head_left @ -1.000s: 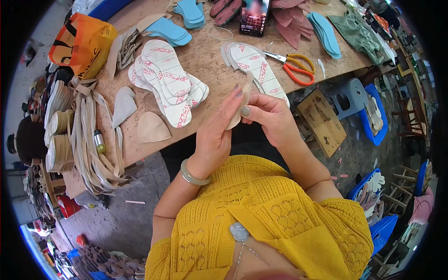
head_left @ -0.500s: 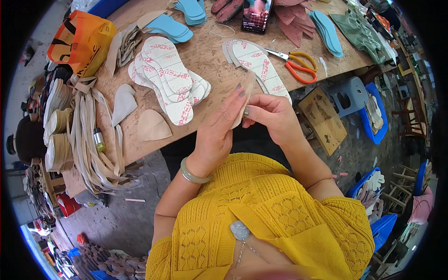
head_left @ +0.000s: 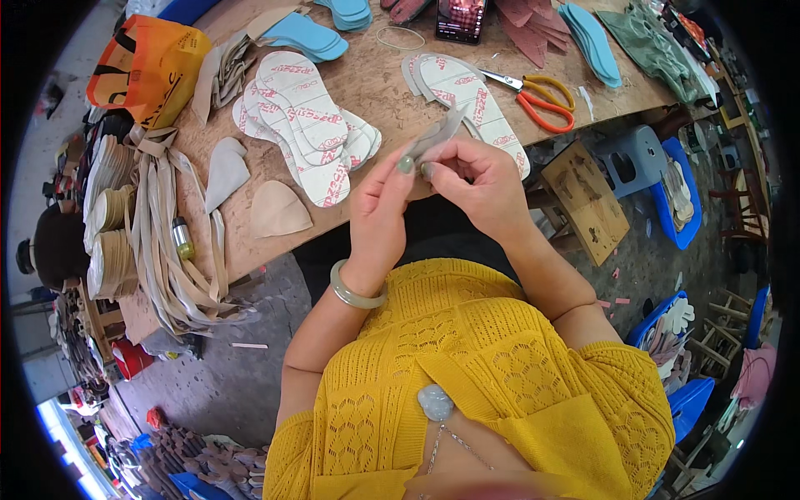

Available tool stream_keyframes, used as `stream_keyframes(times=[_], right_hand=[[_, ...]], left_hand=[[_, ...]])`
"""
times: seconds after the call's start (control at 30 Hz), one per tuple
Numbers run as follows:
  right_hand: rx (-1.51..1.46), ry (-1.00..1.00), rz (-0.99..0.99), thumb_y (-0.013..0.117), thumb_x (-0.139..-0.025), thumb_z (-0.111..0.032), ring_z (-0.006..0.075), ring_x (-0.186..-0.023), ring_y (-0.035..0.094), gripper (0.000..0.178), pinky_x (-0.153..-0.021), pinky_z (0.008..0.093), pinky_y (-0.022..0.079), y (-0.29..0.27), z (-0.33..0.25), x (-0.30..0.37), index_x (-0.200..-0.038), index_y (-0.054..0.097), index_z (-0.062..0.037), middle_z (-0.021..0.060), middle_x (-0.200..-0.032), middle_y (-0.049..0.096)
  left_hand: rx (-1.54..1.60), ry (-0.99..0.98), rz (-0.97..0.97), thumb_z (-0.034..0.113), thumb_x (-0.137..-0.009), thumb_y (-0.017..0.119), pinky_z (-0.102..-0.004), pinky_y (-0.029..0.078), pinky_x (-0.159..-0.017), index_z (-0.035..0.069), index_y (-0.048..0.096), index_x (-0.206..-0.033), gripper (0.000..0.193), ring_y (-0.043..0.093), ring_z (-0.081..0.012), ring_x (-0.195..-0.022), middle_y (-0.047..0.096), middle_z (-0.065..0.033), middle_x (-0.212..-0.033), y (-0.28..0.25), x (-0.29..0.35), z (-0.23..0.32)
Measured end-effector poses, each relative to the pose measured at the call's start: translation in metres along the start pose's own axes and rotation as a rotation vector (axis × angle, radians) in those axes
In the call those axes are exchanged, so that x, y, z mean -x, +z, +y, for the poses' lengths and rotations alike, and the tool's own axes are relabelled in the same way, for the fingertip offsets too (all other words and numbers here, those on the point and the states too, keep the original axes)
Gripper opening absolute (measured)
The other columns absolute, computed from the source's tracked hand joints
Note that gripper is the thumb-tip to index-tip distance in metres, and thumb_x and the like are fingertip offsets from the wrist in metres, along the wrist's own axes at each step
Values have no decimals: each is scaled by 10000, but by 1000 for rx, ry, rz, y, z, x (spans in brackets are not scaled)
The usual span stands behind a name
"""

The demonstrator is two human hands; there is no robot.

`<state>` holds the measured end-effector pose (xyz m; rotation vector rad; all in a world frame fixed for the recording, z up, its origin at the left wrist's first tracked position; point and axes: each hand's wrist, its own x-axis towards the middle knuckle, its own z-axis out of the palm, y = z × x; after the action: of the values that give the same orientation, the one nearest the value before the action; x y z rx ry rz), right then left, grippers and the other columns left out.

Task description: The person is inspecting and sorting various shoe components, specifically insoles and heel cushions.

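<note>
Left of the scissors, the left hand and right hand are pinching a piece now showing grey, not beige.

You held a thin, greyish piece of sheet material aslant, its tip pointing far and right.

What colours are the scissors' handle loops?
Handle loops: one yellow, one orange; clearest in the head view.
</note>
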<state>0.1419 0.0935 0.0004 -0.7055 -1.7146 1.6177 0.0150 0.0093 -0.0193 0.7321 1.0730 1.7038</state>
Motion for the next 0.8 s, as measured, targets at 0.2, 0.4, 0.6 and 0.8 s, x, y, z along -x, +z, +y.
stream_keyframes(times=[0.2,0.4,0.6,0.8], right_hand=[[-536,-12,-59,570,-859,-1,92,-864,590,107,-795,242,488,4,20,6,-956,609,22,41,-927,625],[-763,-107,-89,572,-869,-88,143,-964,588,125,-849,282,474,9,27,9,-949,596,6,75,-998,625],[-737,25,-223,623,-887,-264,140,-894,604,275,-785,259,478,-2,26,11,-961,603,0,64,-971,634],[-298,177,-190,581,-940,-275,110,-622,592,286,-585,220,476,-13,28,18,-865,631,-4,38,-735,626]], left_hand=[[312,-86,29,153,-977,489,-320,507,-876,-36,508,-1235,321,619,-191,-1019,614,-118,-1142,4,-7,13],[-29,190,-63,159,-994,481,-275,465,-909,-17,528,-1256,319,575,-125,-1056,613,-77,-1160,7,5,-4],[-237,355,-56,153,-997,465,-292,451,-906,-7,563,-1234,302,583,-132,-1026,629,-69,-1113,5,4,1],[-242,186,-18,127,-991,454,-315,476,-903,-40,541,-1222,298,609,-187,-1019,628,-128,-1137,-1,0,20]])
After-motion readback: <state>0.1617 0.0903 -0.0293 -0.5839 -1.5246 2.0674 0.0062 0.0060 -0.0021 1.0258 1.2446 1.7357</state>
